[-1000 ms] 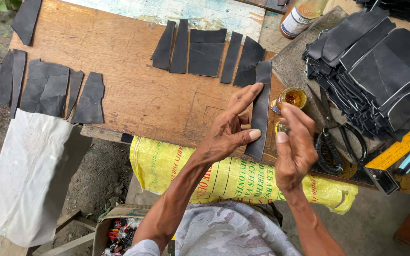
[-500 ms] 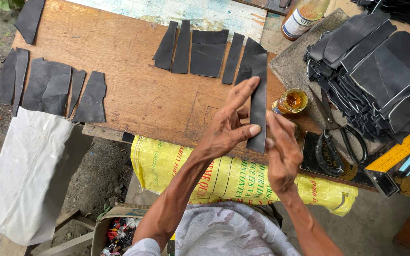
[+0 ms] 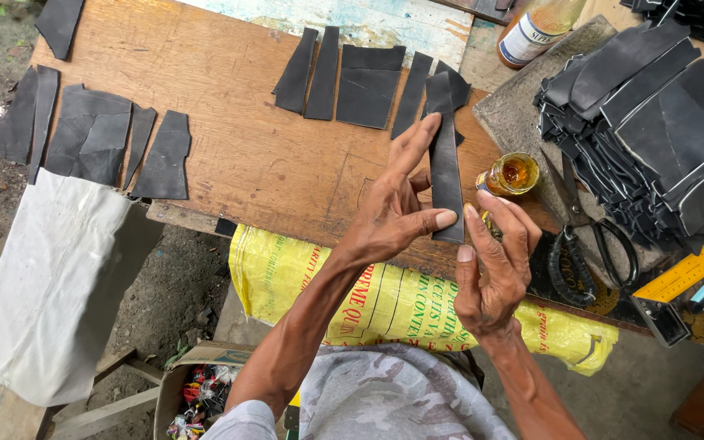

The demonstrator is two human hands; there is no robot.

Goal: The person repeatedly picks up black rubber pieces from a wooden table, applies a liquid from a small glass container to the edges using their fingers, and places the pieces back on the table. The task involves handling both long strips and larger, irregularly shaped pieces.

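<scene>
My left hand holds a long black leather strip upright above the wooden table. Its thumb presses the strip's lower end and its fingers lie flat behind it. My right hand sits at the strip's lower right corner with its fingers bunched. Something small and yellowish is pinched between them, apparently an applicator. A small open jar of amber liquid stands just right of the strip.
Black cut pieces lie in a row at the back and in a group at left. A stack of black pieces, scissors, a yellow ruler and a bottle lie at right. A yellow sack hangs below.
My left hand has lifted the strip off the table and stood it upright. My right hand moved from the jar to the strip's lower end.
</scene>
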